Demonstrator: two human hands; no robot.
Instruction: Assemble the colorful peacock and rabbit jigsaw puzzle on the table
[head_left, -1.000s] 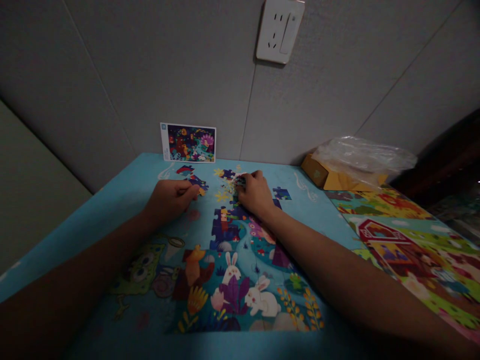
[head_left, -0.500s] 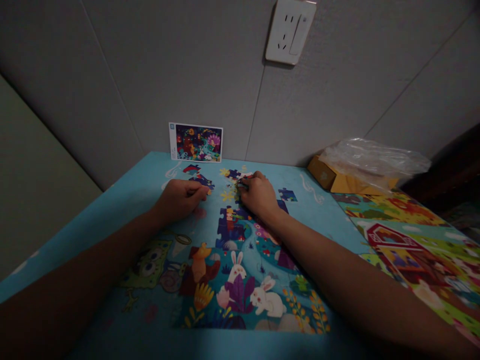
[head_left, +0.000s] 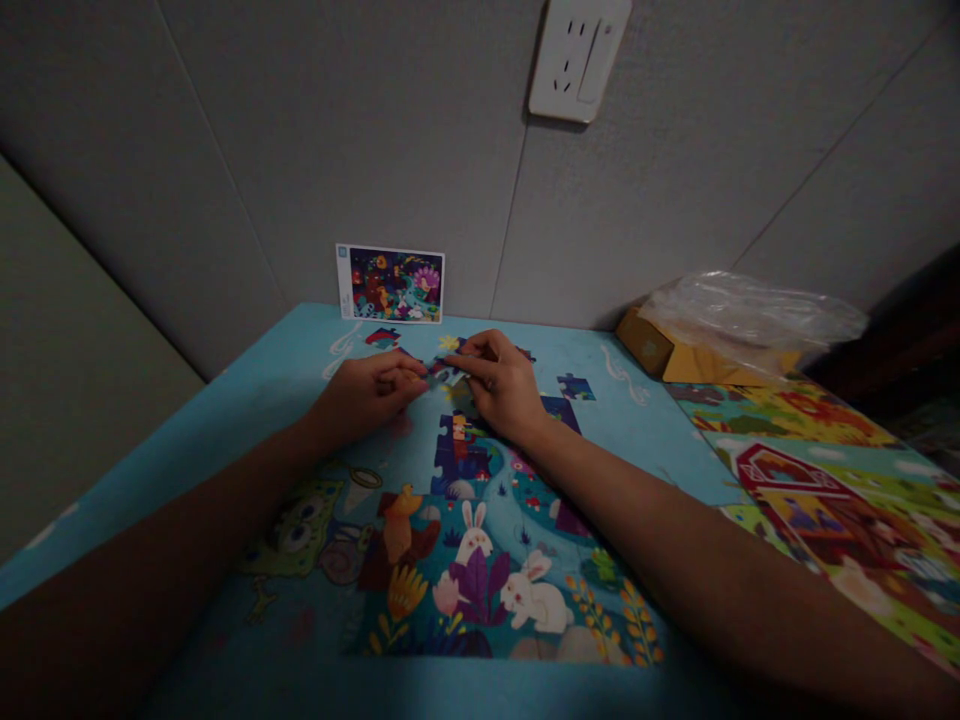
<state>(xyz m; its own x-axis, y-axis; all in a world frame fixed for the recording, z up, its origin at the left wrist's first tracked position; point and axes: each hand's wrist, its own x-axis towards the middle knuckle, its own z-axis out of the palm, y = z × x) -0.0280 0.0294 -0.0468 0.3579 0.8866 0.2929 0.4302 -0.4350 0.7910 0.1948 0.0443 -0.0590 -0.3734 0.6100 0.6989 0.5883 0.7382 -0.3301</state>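
Observation:
My right hand pinches a small puzzle piece between thumb and fingers, above the far part of the table. My left hand is closed, its fingertips meeting the left end of that piece. Nearer to me lies a partly joined jigsaw puzzle with rabbits, a fox and a stream; my right wrist and forearm cover part of its right side. A loose puzzle piece lies right of my right hand, and another lies beyond my left hand. More pieces behind my fingers are partly hidden.
A picture card leans against the wall. At the right stands a yellow cardboard box with clear plastic wrap on it, beside another colourful puzzle picture. The blue tabletop has printed cartoon figures. A socket is on the wall.
My right hand has drawn back from the pieces at the far side and moved slightly left, now with a piece in its fingers. My left hand has shifted a little right to meet it.

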